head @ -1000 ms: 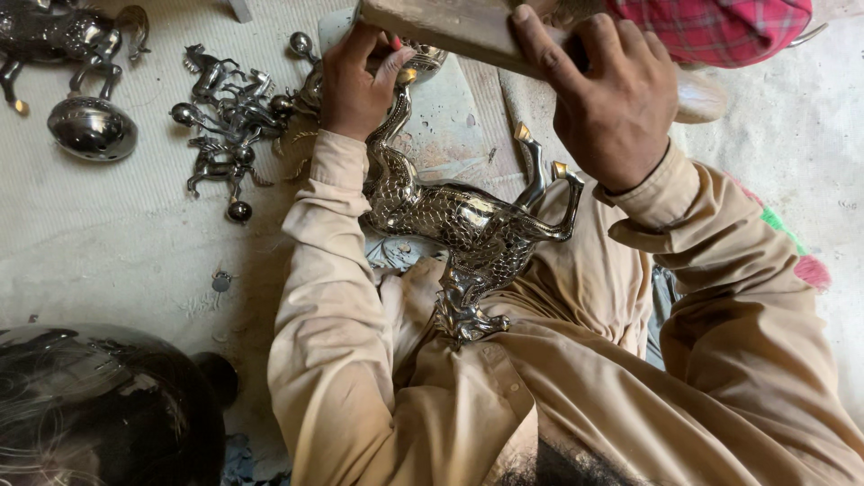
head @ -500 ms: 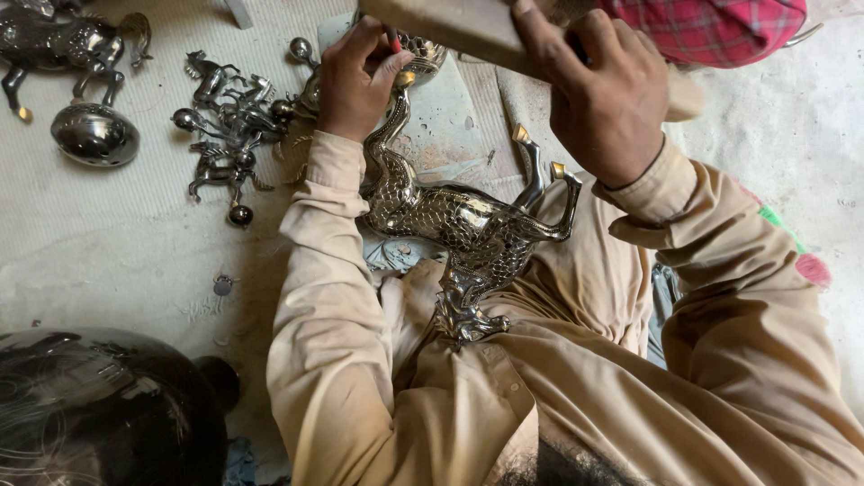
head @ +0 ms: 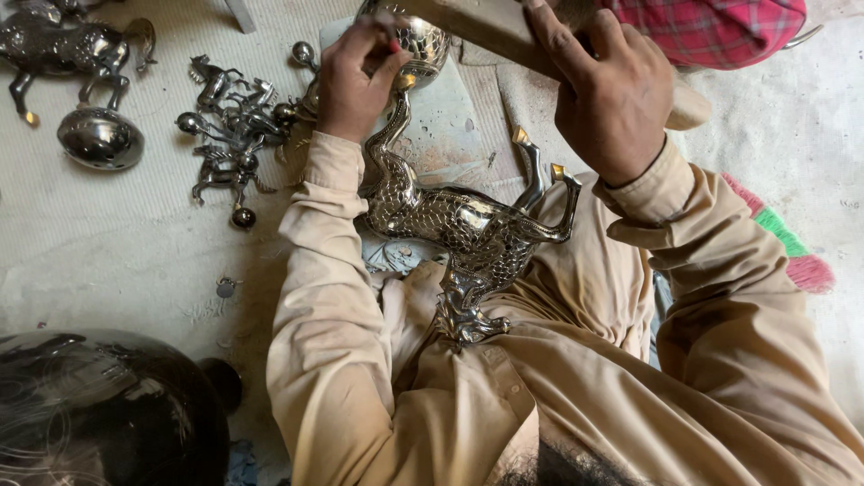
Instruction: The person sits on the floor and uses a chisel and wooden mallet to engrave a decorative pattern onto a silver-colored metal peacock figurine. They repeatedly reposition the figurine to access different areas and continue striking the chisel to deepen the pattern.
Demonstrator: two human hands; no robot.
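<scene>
**Metal animal figure on the lap, both hands busy at its head end**

The silver, scale-patterned animal figure [head: 450,225] lies across the person's lap, legs kicked up toward 1 o'clock, its long neck running up to 12 o'clock. The left hand [head: 355,76] sits at the top of that neck, fingers bunched together and pinching something small with a red tip against the rounded, dotted metal piece [head: 418,40]; what that small thing is, I cannot tell. The right hand [head: 607,94] is at 1 o'clock, fingers wrapped tight around a wooden block [head: 477,22] held over the same spot.

How far along? My judgement: the body looks fully patterned and polished, so the work seems to be at the head end, a late fitting or finishing step not yet closed out.

At 10 o'clock, small metal figurines [head: 229,117] lie in a cluster; at 11 o'clock, a horse figure [head: 67,49] above a shiny dome [head: 99,138]. A dark rounded vessel [head: 99,414] fills 8 o'clock.
</scene>
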